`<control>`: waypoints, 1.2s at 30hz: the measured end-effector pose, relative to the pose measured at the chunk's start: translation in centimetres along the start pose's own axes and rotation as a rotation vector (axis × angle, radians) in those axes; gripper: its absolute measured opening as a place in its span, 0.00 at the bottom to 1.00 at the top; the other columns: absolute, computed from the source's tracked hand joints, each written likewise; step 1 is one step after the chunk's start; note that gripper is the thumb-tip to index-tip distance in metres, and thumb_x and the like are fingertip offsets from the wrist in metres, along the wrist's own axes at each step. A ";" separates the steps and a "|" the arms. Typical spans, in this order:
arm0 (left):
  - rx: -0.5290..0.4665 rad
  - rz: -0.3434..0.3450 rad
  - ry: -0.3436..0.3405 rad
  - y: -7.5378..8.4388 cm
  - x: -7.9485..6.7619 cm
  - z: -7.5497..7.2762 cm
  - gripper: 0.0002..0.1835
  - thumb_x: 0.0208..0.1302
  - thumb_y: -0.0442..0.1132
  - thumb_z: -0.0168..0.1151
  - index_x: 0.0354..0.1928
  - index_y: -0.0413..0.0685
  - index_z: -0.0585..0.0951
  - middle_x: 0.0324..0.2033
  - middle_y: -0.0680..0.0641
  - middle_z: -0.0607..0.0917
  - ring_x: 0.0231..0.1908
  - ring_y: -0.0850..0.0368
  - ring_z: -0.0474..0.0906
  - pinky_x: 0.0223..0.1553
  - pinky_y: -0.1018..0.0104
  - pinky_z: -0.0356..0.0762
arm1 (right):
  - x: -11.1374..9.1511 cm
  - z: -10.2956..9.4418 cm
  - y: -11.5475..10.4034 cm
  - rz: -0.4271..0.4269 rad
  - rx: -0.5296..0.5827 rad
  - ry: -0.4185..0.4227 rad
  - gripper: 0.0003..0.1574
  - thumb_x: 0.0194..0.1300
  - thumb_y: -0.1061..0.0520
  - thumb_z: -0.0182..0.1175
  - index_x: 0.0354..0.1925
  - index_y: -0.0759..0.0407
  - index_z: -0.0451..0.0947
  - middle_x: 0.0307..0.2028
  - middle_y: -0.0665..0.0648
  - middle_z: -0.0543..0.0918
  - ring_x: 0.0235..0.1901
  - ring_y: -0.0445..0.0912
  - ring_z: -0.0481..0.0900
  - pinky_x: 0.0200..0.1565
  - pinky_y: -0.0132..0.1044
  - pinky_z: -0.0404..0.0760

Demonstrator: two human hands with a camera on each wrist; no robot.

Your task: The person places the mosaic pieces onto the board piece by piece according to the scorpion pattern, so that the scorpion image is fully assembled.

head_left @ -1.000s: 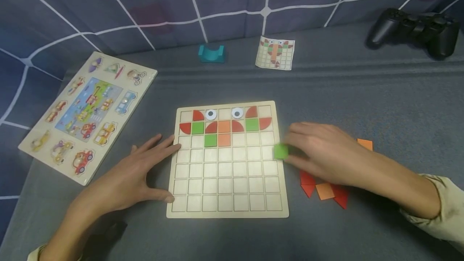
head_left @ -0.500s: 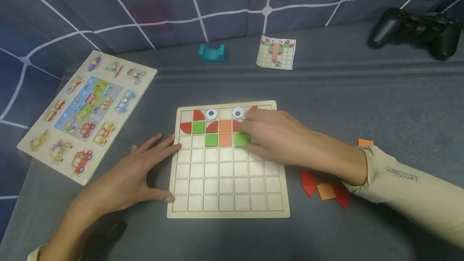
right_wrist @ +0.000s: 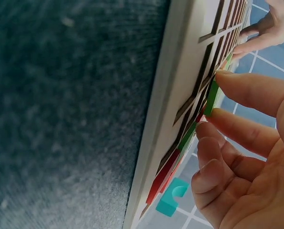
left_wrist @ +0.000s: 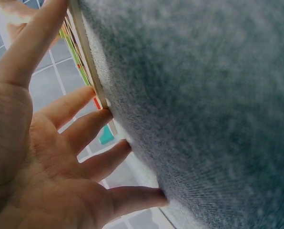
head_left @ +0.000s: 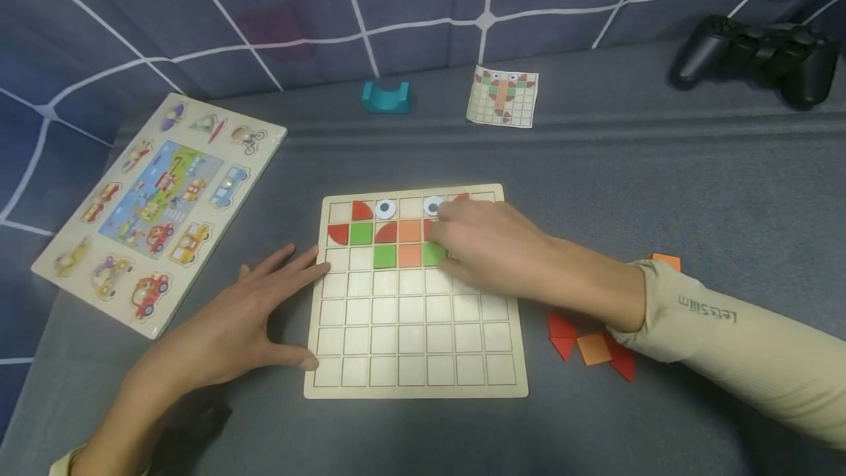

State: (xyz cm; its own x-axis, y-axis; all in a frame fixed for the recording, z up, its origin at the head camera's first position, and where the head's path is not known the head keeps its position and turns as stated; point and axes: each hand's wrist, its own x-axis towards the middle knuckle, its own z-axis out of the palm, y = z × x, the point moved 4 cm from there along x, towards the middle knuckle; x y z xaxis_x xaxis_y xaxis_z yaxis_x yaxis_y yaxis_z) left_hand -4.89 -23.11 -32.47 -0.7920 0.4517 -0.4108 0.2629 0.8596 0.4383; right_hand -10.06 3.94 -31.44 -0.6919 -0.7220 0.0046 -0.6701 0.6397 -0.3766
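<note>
A wooden grid board (head_left: 385, 311) lies on the grey cloth. Its upper rows carry red quarter-circle tiles (head_left: 362, 210), green squares (head_left: 360, 233), orange squares (head_left: 409, 231) and two round eye pieces (head_left: 385, 208). My right hand (head_left: 496, 244) pinches a green square tile (right_wrist: 212, 98) between thumb and index finger, in the third row just right of the lower orange square. In the right wrist view this tile stands slightly tilted at the grid. My left hand (head_left: 225, 329) spreads along the board's left edge, thumb and fingertips touching it. My right hand hides some tiles at the upper right.
Right of the board lie loose red pieces (head_left: 562, 325) and orange squares (head_left: 594, 350), partly under the right sleeve (head_left: 740, 344). Behind the board are a pattern card (head_left: 502, 97) and a teal block (head_left: 386, 98). A picture puzzle (head_left: 161, 204) lies left, a black game controller (head_left: 753, 61) far right.
My right hand has carried the green square tile leftward from the board's right edge to the third row, then shifted only slightly. The left hand has stayed put.
</note>
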 end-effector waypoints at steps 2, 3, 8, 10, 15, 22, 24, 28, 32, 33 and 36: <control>0.001 -0.003 0.001 0.0 0.0 0.0 0.61 0.34 0.71 0.74 0.74 0.56 0.64 0.75 0.43 0.57 0.74 0.38 0.42 0.60 0.20 0.40 | 0.0 0.0 0.0 0.001 -0.004 0.002 0.05 0.55 0.65 0.64 0.32 0.58 0.84 0.24 0.49 0.72 0.25 0.45 0.68 0.19 0.34 0.68; 0.000 -0.004 0.001 0.0 0.1 0.0 0.62 0.34 0.72 0.74 0.74 0.56 0.64 0.75 0.43 0.57 0.74 0.38 0.42 0.59 0.20 0.40 | -0.1 0.0 0.0 0.002 -0.006 0.001 0.05 0.55 0.65 0.65 0.32 0.58 0.84 0.24 0.49 0.72 0.25 0.45 0.68 0.19 0.34 0.68; 0.002 -0.002 0.003 0.0 0.1 0.0 0.62 0.33 0.72 0.74 0.74 0.56 0.64 0.75 0.43 0.57 0.74 0.38 0.42 0.59 0.20 0.40 | -0.2 -0.1 0.0 0.004 -0.006 -0.004 0.06 0.55 0.65 0.65 0.34 0.59 0.84 0.25 0.49 0.73 0.26 0.45 0.69 0.20 0.34 0.71; 0.001 0.000 0.002 0.0 0.0 0.0 0.61 0.34 0.72 0.73 0.74 0.57 0.64 0.75 0.43 0.57 0.74 0.38 0.42 0.59 0.20 0.40 | -0.2 0.0 -0.1 -0.003 -0.004 -0.005 0.06 0.55 0.66 0.65 0.34 0.59 0.84 0.25 0.49 0.74 0.25 0.44 0.69 0.20 0.34 0.71; 0.000 -0.002 0.001 0.0 0.0 0.0 0.61 0.34 0.72 0.73 0.74 0.57 0.64 0.75 0.44 0.57 0.74 0.39 0.42 0.60 0.20 0.40 | -0.2 0.1 -0.3 -0.020 0.000 -0.016 0.04 0.57 0.66 0.65 0.32 0.58 0.83 0.23 0.48 0.72 0.24 0.44 0.68 0.20 0.34 0.69; -0.007 -0.002 0.000 0.1 0.0 0.0 0.61 0.35 0.72 0.73 0.74 0.57 0.64 0.75 0.44 0.56 0.74 0.38 0.42 0.60 0.20 0.40 | -0.4 0.2 -0.3 -0.038 0.021 -0.011 0.04 0.58 0.65 0.66 0.34 0.58 0.82 0.24 0.48 0.73 0.24 0.43 0.68 0.22 0.33 0.70; -0.005 -0.001 0.000 0.1 0.0 0.0 0.61 0.35 0.72 0.73 0.74 0.57 0.64 0.75 0.44 0.56 0.74 0.38 0.42 0.60 0.20 0.40 | -0.6 0.1 -0.4 -0.045 0.031 -0.009 0.05 0.57 0.65 0.66 0.34 0.58 0.82 0.24 0.48 0.72 0.24 0.43 0.68 0.22 0.33 0.70; -0.003 -0.002 0.002 0.1 0.0 0.0 0.61 0.35 0.72 0.73 0.74 0.57 0.64 0.75 0.44 0.56 0.74 0.38 0.42 0.59 0.20 0.40 | -0.9 0.0 -0.5 -0.063 0.040 -0.008 0.05 0.57 0.65 0.66 0.32 0.57 0.80 0.24 0.48 0.71 0.24 0.43 0.67 0.22 0.33 0.69; -0.001 -0.002 0.004 0.2 0.0 -0.1 0.61 0.34 0.72 0.73 0.74 0.57 0.64 0.75 0.44 0.57 0.74 0.38 0.42 0.59 0.20 0.41 | -1.0 0.0 -0.5 -0.081 0.034 -0.006 0.05 0.57 0.65 0.66 0.32 0.57 0.81 0.25 0.47 0.72 0.25 0.43 0.68 0.24 0.34 0.72; 0.000 -0.001 0.004 0.2 0.0 -0.1 0.61 0.34 0.73 0.73 0.74 0.57 0.64 0.75 0.44 0.57 0.74 0.39 0.42 0.59 0.20 0.41 | -1.1 0.0 -0.4 -0.087 0.027 -0.005 0.05 0.57 0.65 0.65 0.33 0.57 0.81 0.25 0.48 0.72 0.25 0.43 0.68 0.24 0.35 0.72; 0.002 -0.003 0.004 0.2 0.0 -0.1 0.62 0.34 0.73 0.72 0.74 0.57 0.64 0.75 0.44 0.57 0.75 0.39 0.42 0.60 0.20 0.41 | -1.6 0.0 -0.3 -0.093 0.018 -0.010 0.06 0.58 0.66 0.63 0.32 0.56 0.81 0.24 0.48 0.72 0.25 0.43 0.68 0.25 0.36 0.73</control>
State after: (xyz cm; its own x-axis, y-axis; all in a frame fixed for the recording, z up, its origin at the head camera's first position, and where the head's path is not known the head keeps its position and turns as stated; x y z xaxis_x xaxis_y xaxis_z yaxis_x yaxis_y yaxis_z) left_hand -4.87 -22.98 -32.30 -0.7948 0.4485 -0.4088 0.2621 0.8613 0.4352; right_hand -8.80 4.91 -31.37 -0.6240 -0.7808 0.0313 -0.7265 0.5650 -0.3912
